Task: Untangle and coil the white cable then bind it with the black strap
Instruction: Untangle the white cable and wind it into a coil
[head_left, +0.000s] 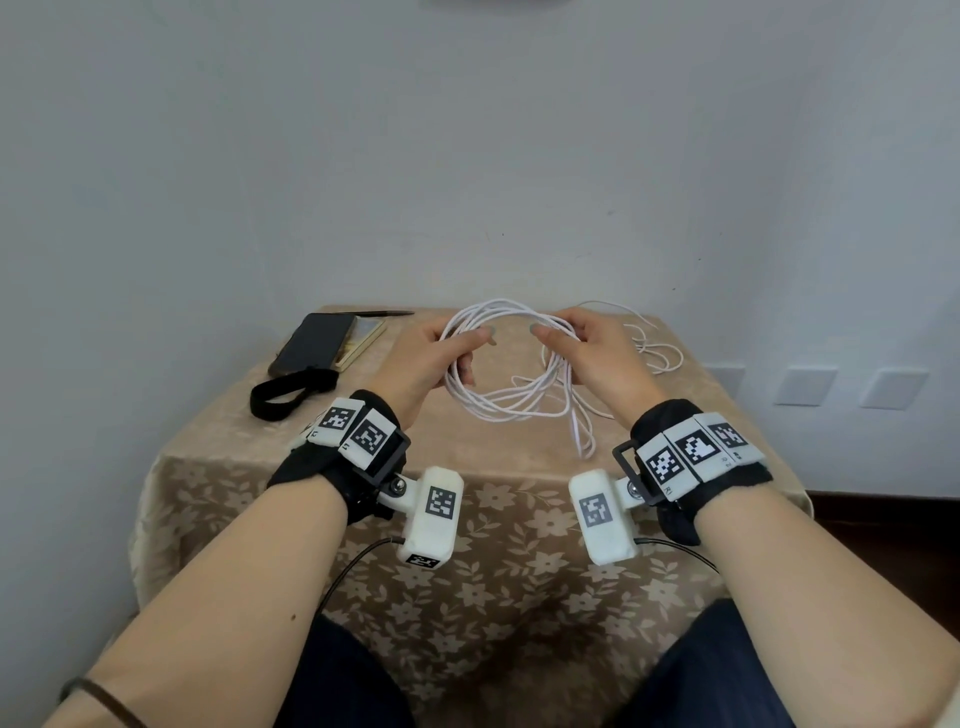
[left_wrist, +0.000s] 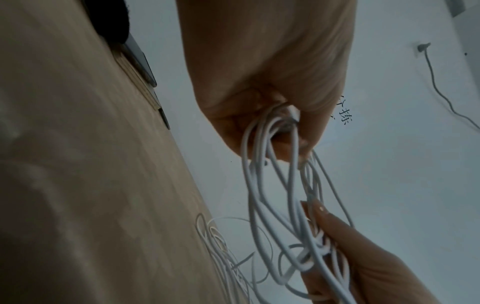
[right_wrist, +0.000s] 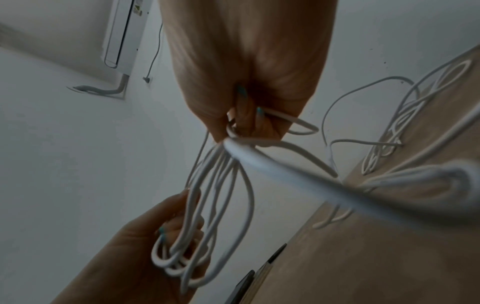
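The white cable (head_left: 511, 402) is gathered into a loose round coil held above the table between both hands. My left hand (head_left: 441, 358) grips the coil's left side, fingers curled round several strands (left_wrist: 270, 131). My right hand (head_left: 576, 348) grips the right side, its fingers closed on the strands (right_wrist: 233, 133). One loop hangs down toward the front of the table (head_left: 584, 436). A loose tail of cable (head_left: 654, 348) lies on the cloth at the back right. The black strap (head_left: 285, 392) lies in a loop on the table, left of my left hand.
A dark phone (head_left: 309, 343) rests on a book (head_left: 363, 338) at the table's back left, with a pen (head_left: 379, 313) behind them. The small table (head_left: 519, 545) wears a beige floral cloth and stands against a pale wall. My knees sit under its front edge.
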